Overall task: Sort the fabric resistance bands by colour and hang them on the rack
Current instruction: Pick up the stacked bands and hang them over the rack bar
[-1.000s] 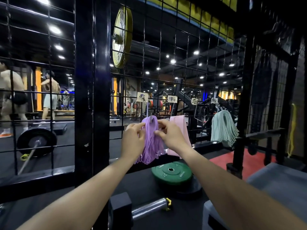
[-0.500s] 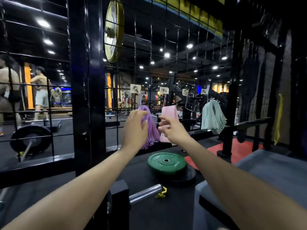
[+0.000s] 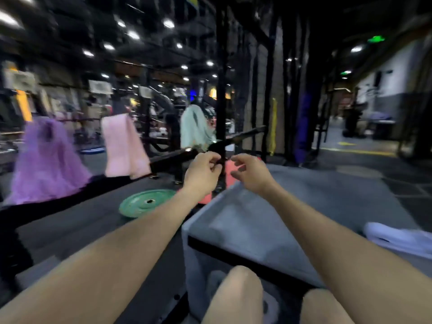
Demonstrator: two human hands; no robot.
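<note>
Three band bunches (image 3: 46,160) hang (colours differ).

Three bunches of bands hang on the rack (image 3: 163,157). The purple bunch (image 3: 44,162) is left, the pink bunch (image 3: 124,146) middle, the mint-green bunch (image 3: 195,129) right.

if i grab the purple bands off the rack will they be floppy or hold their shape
Probably floppy: the purple bands drape from the rack and flare out at the bottom like soft cloth. Likely light for their bulk, since they hang as a loose bunch. They may slither apart in the hands, as they look like many separate loops, though blur hides detail.
</note>
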